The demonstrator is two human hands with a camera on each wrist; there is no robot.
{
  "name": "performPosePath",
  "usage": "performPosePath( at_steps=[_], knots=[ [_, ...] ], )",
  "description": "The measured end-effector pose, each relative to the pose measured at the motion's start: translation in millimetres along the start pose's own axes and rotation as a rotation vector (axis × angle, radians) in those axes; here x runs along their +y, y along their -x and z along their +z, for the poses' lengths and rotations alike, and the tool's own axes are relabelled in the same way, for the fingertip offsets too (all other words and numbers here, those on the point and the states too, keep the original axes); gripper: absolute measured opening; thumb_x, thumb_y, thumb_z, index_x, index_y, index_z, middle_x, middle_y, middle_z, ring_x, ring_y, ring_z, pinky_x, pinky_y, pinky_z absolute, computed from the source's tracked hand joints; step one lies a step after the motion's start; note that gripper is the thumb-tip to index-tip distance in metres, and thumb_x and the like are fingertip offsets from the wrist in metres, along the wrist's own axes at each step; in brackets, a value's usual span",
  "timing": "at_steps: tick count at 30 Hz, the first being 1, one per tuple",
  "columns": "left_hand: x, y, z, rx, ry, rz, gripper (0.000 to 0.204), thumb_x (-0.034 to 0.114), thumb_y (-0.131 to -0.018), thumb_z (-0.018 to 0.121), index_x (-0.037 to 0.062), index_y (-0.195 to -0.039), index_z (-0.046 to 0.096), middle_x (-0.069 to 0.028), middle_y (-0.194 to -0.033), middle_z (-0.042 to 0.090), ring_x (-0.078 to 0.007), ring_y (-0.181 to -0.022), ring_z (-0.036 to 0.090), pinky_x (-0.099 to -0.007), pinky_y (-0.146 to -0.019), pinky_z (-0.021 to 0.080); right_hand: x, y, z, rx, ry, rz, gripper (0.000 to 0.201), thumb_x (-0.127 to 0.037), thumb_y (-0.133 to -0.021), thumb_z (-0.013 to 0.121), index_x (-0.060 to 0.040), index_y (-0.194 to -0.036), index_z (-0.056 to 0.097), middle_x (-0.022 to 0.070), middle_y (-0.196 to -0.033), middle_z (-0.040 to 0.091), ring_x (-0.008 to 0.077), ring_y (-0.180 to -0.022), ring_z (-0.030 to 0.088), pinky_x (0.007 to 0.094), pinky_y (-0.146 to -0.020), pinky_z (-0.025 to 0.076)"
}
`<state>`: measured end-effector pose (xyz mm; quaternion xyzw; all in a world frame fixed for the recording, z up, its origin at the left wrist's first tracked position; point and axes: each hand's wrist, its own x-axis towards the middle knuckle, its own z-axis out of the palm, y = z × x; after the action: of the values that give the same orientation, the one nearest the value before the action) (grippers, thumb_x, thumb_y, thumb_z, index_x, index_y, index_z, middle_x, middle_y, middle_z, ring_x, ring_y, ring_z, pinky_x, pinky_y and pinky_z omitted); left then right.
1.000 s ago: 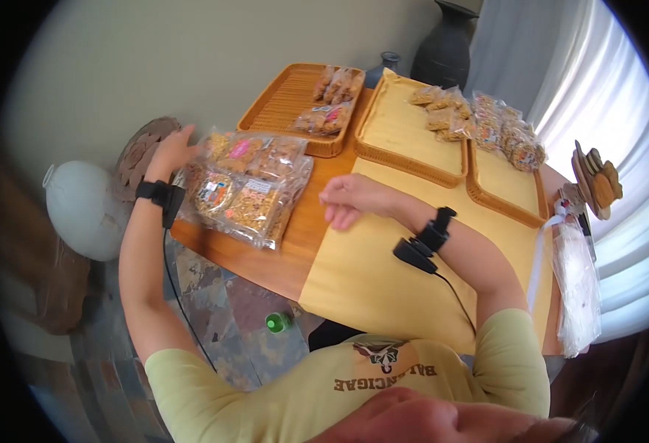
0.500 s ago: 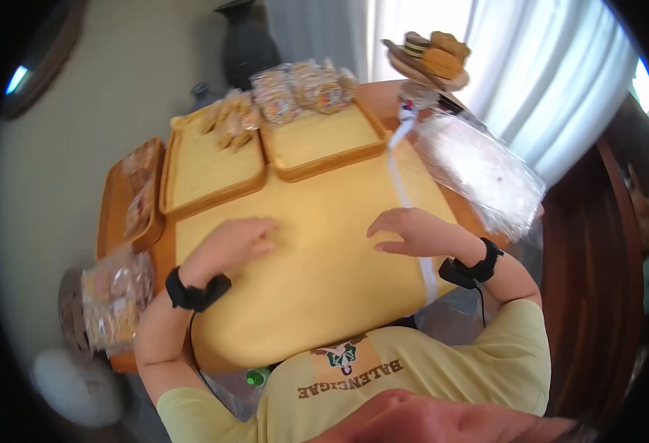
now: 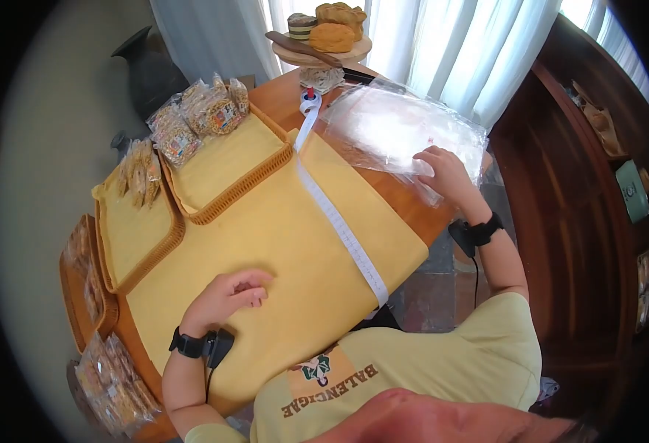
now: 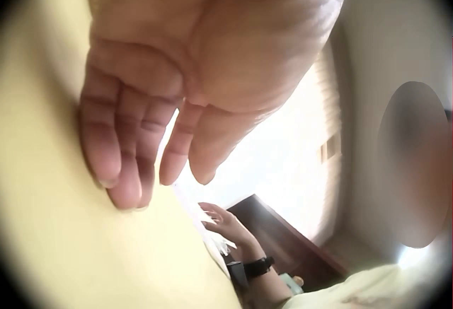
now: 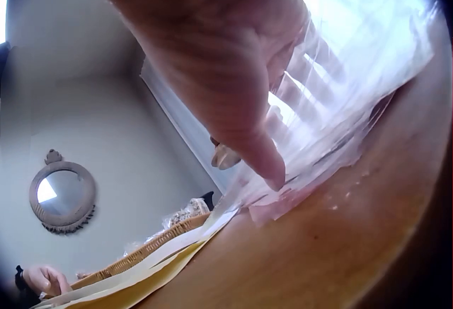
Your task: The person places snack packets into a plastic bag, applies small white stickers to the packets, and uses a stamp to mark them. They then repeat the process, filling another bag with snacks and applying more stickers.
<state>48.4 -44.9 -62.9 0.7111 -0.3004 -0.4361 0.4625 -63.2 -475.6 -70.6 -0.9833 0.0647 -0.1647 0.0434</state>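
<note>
My right hand (image 3: 446, 174) reaches over the near edge of a stack of clear plastic bags (image 3: 391, 125) on the table's right side. In the right wrist view its thumb (image 5: 270, 164) points down at the edge of the plastic bags (image 5: 340, 121), its other fingers spread over the shiny film. Over the yellow cloth (image 3: 265, 236), my left hand (image 3: 228, 297) hangs palm down with loosely bent fingers and holds nothing. A white measuring tape (image 3: 339, 225) lies across the cloth between the two hands.
Two cloth-lined wicker trays (image 3: 239, 188) (image 3: 143, 258) bear bagged snacks (image 3: 206, 114) along the back. Another wicker tray (image 3: 73, 314) and more packed snacks (image 3: 114, 384) are at the left. A stand with breads (image 3: 332, 37) stands behind the bags.
My view has turned right. My left hand has left the snack packs and moved over the cloth; my right hand has moved rightward from the cloth to the plastic bags.
</note>
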Motion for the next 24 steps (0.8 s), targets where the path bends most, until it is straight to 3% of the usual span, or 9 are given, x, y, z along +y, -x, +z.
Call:
performPosePath(
  at_steps=[2, 7, 9, 12, 14, 16, 19, 22, 24],
  knots=[
    [0.5, 1.2, -1.7, 0.033, 0.072, -0.02, 0.023, 0.01, -0.088, 0.051, 0.0014, -0.109, 0.054, -0.0028, -0.08, 0.058, -0.0085, -0.069, 0.054, -0.0213, -0.064, 0.045, -6.4, -9.6, -8.3, 0.019, -0.016, -0.009, 0.024, -0.025, -0.074, 0.063, -0.0071, -0.091, 0.066, 0.011, -0.086, 0.063, 0.0289, -0.079, 0.059, 0.0362, -0.07, 0.046],
    [-9.0, -3.8, -4.1, 0.037, 0.101, 0.025, 0.022, 0.01, -0.088, 0.049, 0.0023, -0.109, 0.054, -0.0027, -0.079, 0.058, -0.0081, -0.068, 0.054, -0.0203, -0.06, 0.045, 1.8, -20.5, -30.1, 0.063, -0.036, 0.067, 0.018, -0.019, -0.081, 0.058, -0.0047, -0.084, 0.067, 0.0137, -0.087, 0.064, 0.0309, -0.078, 0.059, 0.0361, -0.071, 0.046],
    [-7.4, -5.2, -5.6, 0.027, 0.099, 0.022, 0.022, 0.01, -0.089, 0.049, 0.0031, -0.109, 0.053, -0.0023, -0.079, 0.058, -0.0083, -0.067, 0.054, -0.0201, -0.06, 0.045, -10.0, -20.7, -53.2, 0.25, -0.079, 0.174, 0.02, -0.02, -0.083, 0.056, -0.0026, -0.086, 0.066, 0.0148, -0.085, 0.064, 0.0314, -0.074, 0.061, 0.0352, -0.069, 0.047],
    [-6.6, -3.7, -6.5, 0.02, 0.079, 0.008, 0.022, 0.01, -0.088, 0.049, 0.0034, -0.108, 0.054, -0.0027, -0.077, 0.058, -0.009, -0.066, 0.055, -0.0208, -0.059, 0.045, -31.7, -24.8, -78.7, 0.48, -0.134, 0.114, 0.017, -0.015, -0.084, 0.056, -0.0013, -0.09, 0.065, 0.0142, -0.087, 0.064, 0.0303, -0.079, 0.062, 0.0322, -0.068, 0.048],
    [-1.9, 5.7, -15.2, 0.044, 0.06, 0.003, 0.021, 0.01, -0.088, 0.05, 0.003, -0.107, 0.055, -0.0035, -0.076, 0.059, -0.0095, -0.066, 0.056, -0.0219, -0.059, 0.046, -76.2, -26.0, -95.3, 0.496, -0.089, -0.03, 0.015, -0.01, -0.082, 0.057, -0.0029, -0.092, 0.065, 0.0132, -0.086, 0.064, 0.0283, -0.079, 0.062, 0.0321, -0.068, 0.048],
    [17.2, 21.9, -25.0, 0.017, -0.523, 0.194, 0.016, 0.011, -0.086, 0.052, 0.0015, -0.097, 0.059, -0.0051, -0.072, 0.06, -0.0104, -0.064, 0.057, -0.0243, -0.059, 0.046, -117.3, -22.3, -93.6, 0.489, -0.071, -0.244, 0.018, -0.006, -0.076, 0.058, -0.0036, -0.093, 0.065, 0.0117, -0.086, 0.064, 0.0267, -0.078, 0.062, 0.0321, -0.068, 0.049],
    [40.4, 58.1, -36.8, 0.14, -0.506, 0.142, 0.014, 0.012, -0.081, 0.057, 0.0035, -0.092, 0.059, -0.0089, -0.068, 0.059, -0.0181, -0.062, 0.059, -0.0294, -0.057, 0.045, -173.4, -17.0, -79.8, 0.39, -0.146, -0.593, 0.027, -0.004, -0.067, 0.06, -0.0037, -0.093, 0.064, 0.009, -0.088, 0.063, 0.0248, -0.077, 0.063, 0.0315, -0.068, 0.05],
    [62.3, 102.3, -30.1, 0.225, -0.65, 0.311, 0.013, 0.012, -0.081, 0.057, 0.0054, -0.091, 0.061, -0.0083, -0.072, 0.06, -0.0213, -0.064, 0.06, -0.0295, -0.057, 0.046, -203.2, -5.9, -81.0, 0.46, -0.173, -0.705, 0.028, -0.006, -0.065, 0.059, -0.004, -0.092, 0.064, 0.0074, -0.088, 0.063, 0.0244, -0.078, 0.063, 0.0314, -0.069, 0.051],
    [74.3, 124.0, -16.7, 0.253, -0.689, 0.319, 0.01, 0.01, -0.079, 0.058, 0.0037, -0.088, 0.061, -0.0087, -0.072, 0.06, -0.0222, -0.064, 0.06, -0.029, -0.057, 0.047, -209.4, -2.0, -77.5, 0.42, -0.184, -0.769, 0.029, -0.008, -0.066, 0.059, -0.0039, -0.094, 0.063, 0.0075, -0.09, 0.063, 0.024, -0.08, 0.062, 0.0313, -0.069, 0.051]
  ],
)
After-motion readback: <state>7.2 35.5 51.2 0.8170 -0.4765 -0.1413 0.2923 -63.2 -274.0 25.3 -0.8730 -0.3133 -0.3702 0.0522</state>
